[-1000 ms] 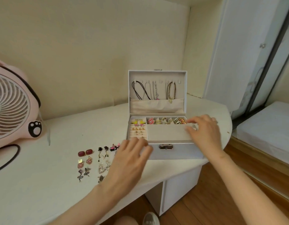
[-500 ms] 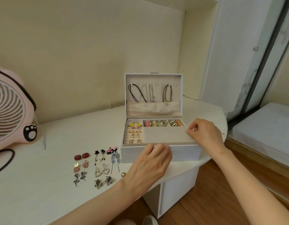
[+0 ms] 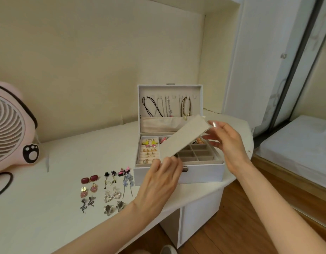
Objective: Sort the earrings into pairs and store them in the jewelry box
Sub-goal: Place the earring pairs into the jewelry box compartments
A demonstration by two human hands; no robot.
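**Tilted cover (image 3: 186,138) over open jewelry box (image 3: 204,173)**

My left hand (image 3: 158,184) pinches the beige cover's low near end, my right hand (image 3: 226,143) its raised far end; it slants up-right over the grid (image 3: 195,153). Rings (image 3: 149,154) fill the left slots; earrings (image 3: 111,196) lie paired on the table (image 3: 48,208).

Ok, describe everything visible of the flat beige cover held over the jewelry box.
The cover is a long, flat rectangular panel, beige and felt-like. It is tilted, low end near-left, high end far-right, above the jewelry box and partly hiding its grid compartments. The left hand holds the low end, the right hand pinches the high end.
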